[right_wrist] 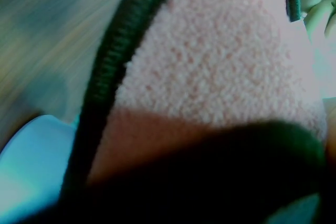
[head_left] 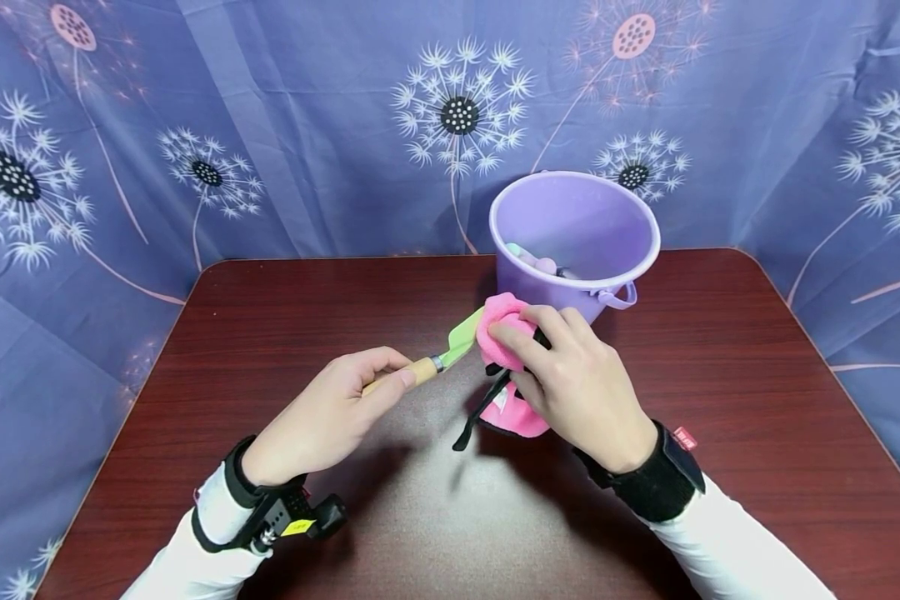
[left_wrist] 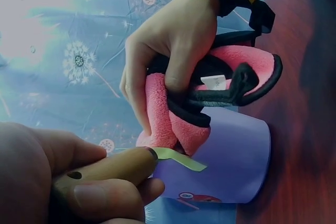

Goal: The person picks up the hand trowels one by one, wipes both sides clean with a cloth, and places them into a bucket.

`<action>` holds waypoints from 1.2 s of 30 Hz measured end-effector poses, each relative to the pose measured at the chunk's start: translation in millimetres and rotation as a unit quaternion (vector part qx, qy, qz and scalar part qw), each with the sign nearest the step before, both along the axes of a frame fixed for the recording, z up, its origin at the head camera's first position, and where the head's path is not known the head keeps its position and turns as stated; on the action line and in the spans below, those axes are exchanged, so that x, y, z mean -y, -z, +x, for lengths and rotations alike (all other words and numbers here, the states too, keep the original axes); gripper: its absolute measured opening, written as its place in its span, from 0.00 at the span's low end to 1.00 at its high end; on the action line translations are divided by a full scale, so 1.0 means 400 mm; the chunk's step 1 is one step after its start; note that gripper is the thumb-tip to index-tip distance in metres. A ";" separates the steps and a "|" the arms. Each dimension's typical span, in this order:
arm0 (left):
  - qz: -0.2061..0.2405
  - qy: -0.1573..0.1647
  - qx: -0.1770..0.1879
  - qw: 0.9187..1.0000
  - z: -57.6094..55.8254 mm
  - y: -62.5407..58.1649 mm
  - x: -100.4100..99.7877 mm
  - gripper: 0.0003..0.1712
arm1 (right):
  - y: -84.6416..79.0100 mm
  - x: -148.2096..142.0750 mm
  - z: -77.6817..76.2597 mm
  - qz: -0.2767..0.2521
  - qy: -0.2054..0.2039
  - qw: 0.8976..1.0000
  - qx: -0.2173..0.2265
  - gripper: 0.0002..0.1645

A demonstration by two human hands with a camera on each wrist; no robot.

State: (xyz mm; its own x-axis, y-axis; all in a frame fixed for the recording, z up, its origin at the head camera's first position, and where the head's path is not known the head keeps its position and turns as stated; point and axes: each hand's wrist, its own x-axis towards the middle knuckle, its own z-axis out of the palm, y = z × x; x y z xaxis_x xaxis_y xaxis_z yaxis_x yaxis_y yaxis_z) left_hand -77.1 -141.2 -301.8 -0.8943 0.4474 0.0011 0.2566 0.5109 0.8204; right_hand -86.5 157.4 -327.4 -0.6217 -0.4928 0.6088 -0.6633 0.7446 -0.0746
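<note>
My left hand [head_left: 322, 412] grips the wooden handle of a small green-bladed trowel [head_left: 461, 337], its blade slanting up to the right. In my right hand [head_left: 585, 379] is a thick pink fluffy cloth [head_left: 521, 412] with black edging, a black strap and a white label. Folded cloth meets the trowel's blade near its tip, and the lower part hangs down over the table. The left wrist view shows the trowel's handle [left_wrist: 118, 169] between thumb and fingers, the cloth [left_wrist: 160, 114] pinched just beyond. Close-up pink pile [right_wrist: 226, 61] fills most of the right wrist view.
Behind my right hand stands a purple bucket [head_left: 648, 254] with several small pale rounded things [head_left: 544, 266] inside. It is on a dark red-brown wooden table [head_left: 292, 308]. A blue curtain [head_left: 322, 125] with dandelion prints hangs along the table's back and sides.
</note>
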 end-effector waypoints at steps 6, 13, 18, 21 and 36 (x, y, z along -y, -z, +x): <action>0.001 -0.003 0.006 1.000 0.002 0.003 -0.005 0.09 | -0.002 0.012 0.008 0.012 -0.028 1.000 0.000 0.26; 0.005 -0.004 0.004 1.000 0.003 0.009 -0.009 0.10 | -0.003 0.026 0.018 0.044 -0.048 0.998 -0.015 0.28; 0.006 -0.005 0.004 1.000 0.003 0.011 -0.011 0.10 | -0.002 0.031 0.021 0.057 -0.064 0.996 -0.019 0.31; 0.007 -0.005 0.003 1.000 0.004 0.010 -0.012 0.10 | 0.001 0.034 0.022 0.066 -0.076 0.995 -0.019 0.31; 0.016 -0.012 -0.009 1.000 0.004 0.003 -0.010 0.10 | 0.013 0.042 0.018 0.092 -0.098 0.991 -0.009 0.26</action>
State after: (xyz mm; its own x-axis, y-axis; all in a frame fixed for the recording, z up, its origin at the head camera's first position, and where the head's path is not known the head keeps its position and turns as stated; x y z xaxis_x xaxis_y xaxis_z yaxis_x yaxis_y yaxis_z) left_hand -75.5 -137.4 -302.9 -0.9049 0.4245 0.0309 0.2587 0.4909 0.8319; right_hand -79.3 140.6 -332.4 -0.4931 -0.7068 0.5073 -0.7969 0.6009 0.0627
